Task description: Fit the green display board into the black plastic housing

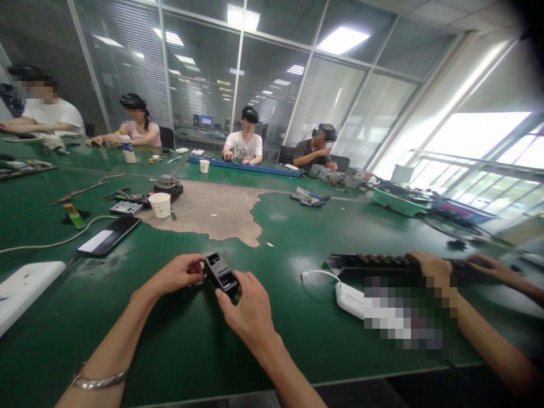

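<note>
A small black box-shaped module (221,274) with a grey face and dark slots is tilted between my two hands, just above or on the green table (178,345). My left hand (186,273) has its fingertips closed at the module's upper left edge. From the lower right, my right hand (250,303) grips it, thumb on the near side and fingers round the far edge. The module's underside is hidden.
On the left lie a phone (109,234), a white case (28,292) and a paper cup (160,205). At right, a co-worker's hands rest on a long dark strip (374,264) beside a white power bank-like object (351,300). Several people sit opposite.
</note>
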`<state>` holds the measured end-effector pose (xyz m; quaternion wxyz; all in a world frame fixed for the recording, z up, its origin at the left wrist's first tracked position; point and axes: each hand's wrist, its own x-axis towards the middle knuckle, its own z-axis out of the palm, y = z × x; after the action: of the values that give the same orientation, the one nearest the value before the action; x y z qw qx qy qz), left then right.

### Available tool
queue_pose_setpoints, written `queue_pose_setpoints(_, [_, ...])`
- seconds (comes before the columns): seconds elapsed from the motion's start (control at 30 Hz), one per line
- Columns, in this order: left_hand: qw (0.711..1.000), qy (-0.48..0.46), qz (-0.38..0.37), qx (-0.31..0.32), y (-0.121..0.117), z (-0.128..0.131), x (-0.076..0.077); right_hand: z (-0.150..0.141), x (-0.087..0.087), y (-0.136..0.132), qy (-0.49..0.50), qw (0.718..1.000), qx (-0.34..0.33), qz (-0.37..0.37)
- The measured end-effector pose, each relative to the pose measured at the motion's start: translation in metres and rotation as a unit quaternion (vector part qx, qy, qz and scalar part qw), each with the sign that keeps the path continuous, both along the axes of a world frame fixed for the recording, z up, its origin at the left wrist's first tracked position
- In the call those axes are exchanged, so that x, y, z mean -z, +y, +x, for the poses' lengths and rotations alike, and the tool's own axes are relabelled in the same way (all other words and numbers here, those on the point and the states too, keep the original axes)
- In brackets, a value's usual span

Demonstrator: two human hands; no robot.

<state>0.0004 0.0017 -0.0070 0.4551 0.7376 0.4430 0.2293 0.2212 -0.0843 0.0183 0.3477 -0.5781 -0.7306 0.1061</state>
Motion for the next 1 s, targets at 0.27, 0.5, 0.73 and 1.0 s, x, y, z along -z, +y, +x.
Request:
queue_pose_setpoints(0.27, [1.0,0.024,-0.017,-0.01,0.003,-0.002,0.002,0.046,-0.017,0.027,0.044,0.999,-0.007,0.028])
queue_pose_setpoints(0.5, [0.999,0.034,-0.025,-0.01,0.005,-0.003,0.004,0.067,0.012,0.029,0.001,0.999,0.035,-0.03])
queue_pose_setpoints(0.73, [0.999,0.023,-0.028,-0.002,0.007,-0.003,0.007,0.061,0.018,0.021,-0.045,0.996,0.054,-0.052])
queue_pose_setpoints(1.0, [0.999,0.037,-0.019,-0.002,0.01,-0.003,0.011,0.054,0.012,0.0,-0.02,0.991,0.105,-0.077])
